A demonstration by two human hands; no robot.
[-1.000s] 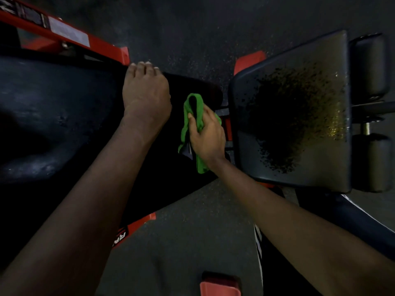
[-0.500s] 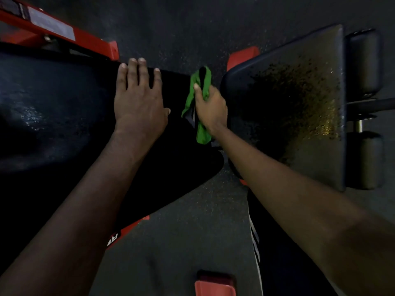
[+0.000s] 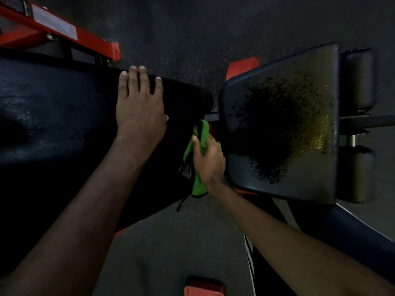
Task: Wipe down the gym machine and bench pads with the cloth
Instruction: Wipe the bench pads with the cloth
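We have drawn the green cloth (image 3: 197,185) down to centre frame, along the narrow end of the long back pad (image 3: 64,107), next to the seat pad (image 3: 280,124). It was higher a moment ago. Our right hand (image 3: 208,161) clamps its fingers on the cloth. Our left hand (image 3: 140,107) stays flat on the pad, fingers slightly apart. We judge this edge nearly wiped.

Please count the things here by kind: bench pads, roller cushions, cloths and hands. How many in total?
Bench pads: 2, long pad, seat pad
Roller cushions: 2, upper roller, lower roller
Cloths: 1, green cloth
Hands: 2, left hand, right hand
Total: 7
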